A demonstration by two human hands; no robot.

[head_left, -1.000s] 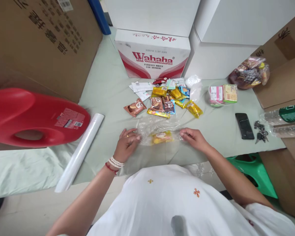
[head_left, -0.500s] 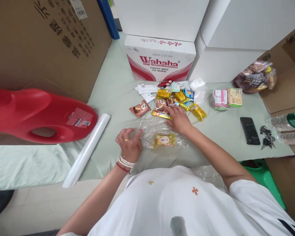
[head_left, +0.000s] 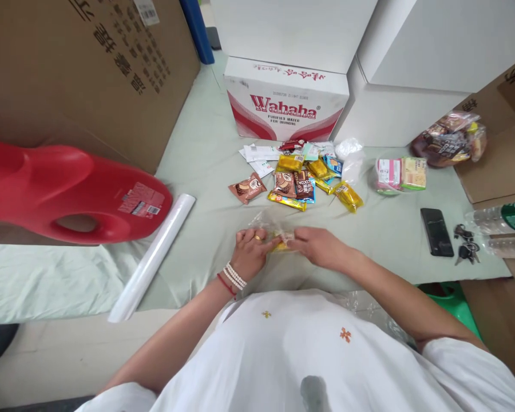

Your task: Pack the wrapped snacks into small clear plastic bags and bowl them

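Note:
A yellow snack packet [head_left: 278,245] lies on clear plastic film [head_left: 264,218] near the front of the table, partly covered by my fingers. From the left, my left hand [head_left: 249,252] is closed on the film, its thumb or a finger reaching over the packet. My right hand [head_left: 320,246] pinches the film at the packet's right end. Just beyond is a pile of wrapped snacks: brown cocoa packets [head_left: 284,184], a long yellow packet [head_left: 286,201], more yellow packets [head_left: 349,197] and white sachets [head_left: 260,153].
A white roll [head_left: 152,257] and a red jug [head_left: 77,194] lie on the left. Behind the snacks stands a Wahaha water carton [head_left: 286,106]. To the right are bagged snacks [head_left: 401,173], a phone [head_left: 436,232], keys [head_left: 467,243] and plastic bottles [head_left: 504,216].
My right hand has come back from the snack pile to the film. My left hand has moved right, and the film is now gathered over the yellow packet.

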